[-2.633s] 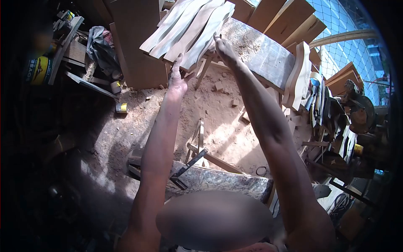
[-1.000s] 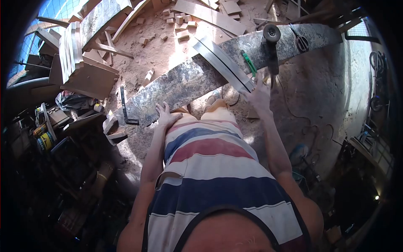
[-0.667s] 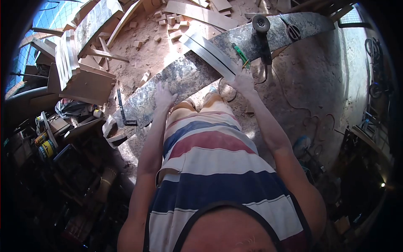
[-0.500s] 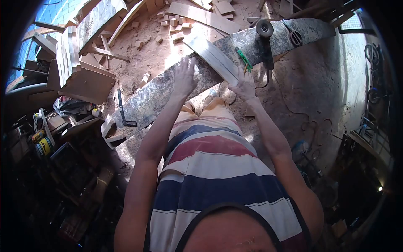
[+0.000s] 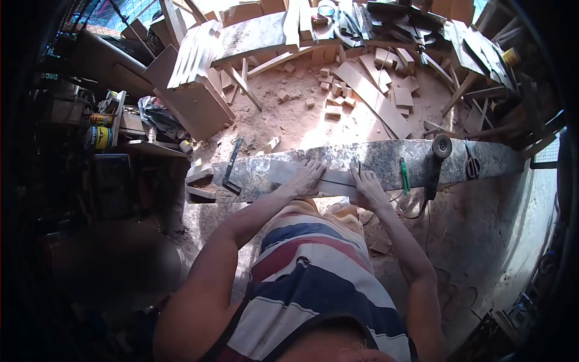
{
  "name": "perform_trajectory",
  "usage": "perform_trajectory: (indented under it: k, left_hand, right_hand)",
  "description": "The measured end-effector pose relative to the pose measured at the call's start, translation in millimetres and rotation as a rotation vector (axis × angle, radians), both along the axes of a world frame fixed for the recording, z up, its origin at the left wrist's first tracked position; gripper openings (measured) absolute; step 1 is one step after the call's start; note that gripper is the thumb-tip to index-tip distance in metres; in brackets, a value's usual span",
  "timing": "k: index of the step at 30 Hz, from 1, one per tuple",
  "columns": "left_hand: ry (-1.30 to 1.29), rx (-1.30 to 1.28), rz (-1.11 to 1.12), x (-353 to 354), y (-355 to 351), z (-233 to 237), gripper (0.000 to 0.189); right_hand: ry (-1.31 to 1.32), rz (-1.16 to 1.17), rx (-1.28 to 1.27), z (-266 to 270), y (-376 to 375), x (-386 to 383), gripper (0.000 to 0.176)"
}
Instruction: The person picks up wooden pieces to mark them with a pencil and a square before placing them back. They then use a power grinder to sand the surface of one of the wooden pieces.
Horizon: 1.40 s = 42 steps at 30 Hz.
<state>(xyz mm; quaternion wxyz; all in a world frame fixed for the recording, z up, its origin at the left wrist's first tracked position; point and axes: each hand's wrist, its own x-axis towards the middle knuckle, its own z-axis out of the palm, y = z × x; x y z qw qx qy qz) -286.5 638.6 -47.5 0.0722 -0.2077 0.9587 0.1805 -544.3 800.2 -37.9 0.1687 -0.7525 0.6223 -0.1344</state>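
Observation:
A pale, flat board with a dark line along it lies lengthwise on the paint-spotted bench plank. My left hand rests on the board with its fingers stretched out flat. At the board's right end is my right hand, its fingers closed around a thin pencil that sticks up from them. Right of this hand lies a green-handled tool, with an angle grinder beyond it. A black square lies to the left of the board.
Scissors-like tool lies near the plank's right end. Wooden blocks and a long board lie on the dusty floor ahead. Stacked boards stand at the left, and a tool-covered bench runs along the back.
The board has turned from slanting across the plank to lying along it. My left hand has come down onto it. My right hand remains at its end, and the view has shifted.

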Motion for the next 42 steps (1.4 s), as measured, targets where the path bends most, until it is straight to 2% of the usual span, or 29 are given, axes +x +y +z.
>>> perform_trajectory:
  k: [1, 3, 4, 5, 6, 8, 9, 12, 14, 15, 18, 19, 20, 22, 23, 25, 26, 27, 30, 31, 33, 34, 36, 38, 39, 40, 41, 42]
  left_hand:
    - [-0.016, -0.09, 0.047, 15, -3, -31, 0.087]
    - [-0.004, -0.209, 0.149, 31, 1, -65, 0.093]
    - [0.023, -0.231, 0.209, 33, 3, -79, 0.097]
    - [-0.029, -0.148, 0.238, 33, 9, -57, 0.102]
    - [0.032, -0.141, 0.254, 40, 8, -90, 0.109]
    - [0.001, -0.055, 0.306, 30, 8, -66, 0.115]
    - [-0.013, -0.053, 0.306, 27, 9, -60, 0.116]
    - [-0.008, -0.056, 0.304, 28, 7, -51, 0.121]
    - [0.066, -0.033, 0.328, 28, 7, -50, 0.128]
    - [0.154, -0.058, 0.37, 32, 6, -53, 0.114]
    - [0.201, -0.045, 0.505, 65, -10, -57, 0.094]
    - [0.219, 0.038, 0.601, 75, -14, -49, 0.076]
    - [0.267, -0.042, 0.589, 85, -14, -48, 0.073]
    - [0.315, -0.259, 0.599, 123, -23, -37, 0.067]
    - [0.322, -0.31, 0.718, 143, -23, -30, 0.054]
    - [0.307, -0.242, 1.011, 196, -29, -28, 0.048]
    - [0.321, -0.2, 1.147, 216, -33, -34, 0.044]
    - [0.263, -0.302, 1.251, 244, -34, -42, 0.047]
    - [0.214, 0.034, 1.801, 320, -39, -91, 0.055]
    - [0.082, 0.132, 1.851, 333, -42, -102, 0.057]
    - [-0.193, 0.337, 1.925, 357, -46, -127, 0.06]
    - [-0.16, 0.442, 1.96, 358, -45, -133, 0.055]
    - [0.106, 0.694, 2.046, 357, -37, -135, 0.046]
    - [0.284, 0.956, 2.018, 359, -35, -137, 0.038]
    - [0.191, 1.019, 1.954, 369, -42, -149, 0.036]
    - [0.206, 0.905, 1.97, 353, -40, -128, 0.034]
    - [0.225, 0.885, 1.954, 351, -38, -121, 0.034]
    - [0.254, 0.949, 1.901, 348, -44, -112, 0.034]
  right_hand:
    - [0.046, 0.003, -0.028, -14, -16, 1, 0.121]
    - [0.081, -0.003, 0.079, -35, -46, 6, 0.107]
    - [0.08, -0.041, -0.032, -57, -51, 11, 0.104]
    - [0.068, -0.063, -0.048, -58, -50, 16, 0.104]
    - [0.073, -0.083, -0.076, -48, -51, 16, 0.105]
    - [-0.126, -0.189, 0.115, -21, -40, 10, 0.111]
    - [-0.163, -0.328, -0.016, -13, -24, 8, 0.094]
    - [-0.187, -0.736, 0.006, -16, 32, -12, 0.063]
    - [-0.153, -0.825, 0.208, -23, 79, -36, 0.036]
    - [-0.235, -0.901, 0.282, -16, 95, -41, 0.037]
    - [-0.429, -1.074, 0.459, 1, 148, -38, 0.047]
    - [-0.45, -1.105, 0.487, -7, 171, -39, 0.05]
    - [-0.388, -1.034, 0.349, -30, 201, -44, 0.045]
    - [-0.689, -1.097, 0.461, -27, 217, -33, 0.046]
    - [-0.828, -1.139, 0.518, -25, 226, -28, 0.047]
    - [-0.734, -1.216, 0.613, -9, 227, -13, 0.051]
    - [-0.632, -1.121, 0.616, -12, 234, -9, 0.051]
    - [-0.529, -1.033, 0.61, -21, 243, -4, 0.051]
    - [-0.355, -0.881, 0.616, -63, 253, -2, 0.053]
    - [-0.32, -0.849, 0.622, -69, 254, 0, 0.053]
    - [-0.416, -0.834, 0.612, -59, 232, 8, 0.053]
    - [-0.458, -0.842, 0.606, -47, 218, 12, 0.054]
    - [-0.502, -0.758, 0.53, -8, 183, 27, 0.048]
    - [-0.381, -0.722, 0.463, 1, 165, 25, 0.043]
    - [-0.364, -0.712, 0.409, 7, 157, 25, 0.042]
    - [-0.268, -0.732, 0.427, 0, 151, 21, 0.042]
    - [-0.179, -0.721, 0.452, 9, 135, 22, 0.041]
    - [-0.217, -0.783, 0.48, 29, 122, 33, 0.04]
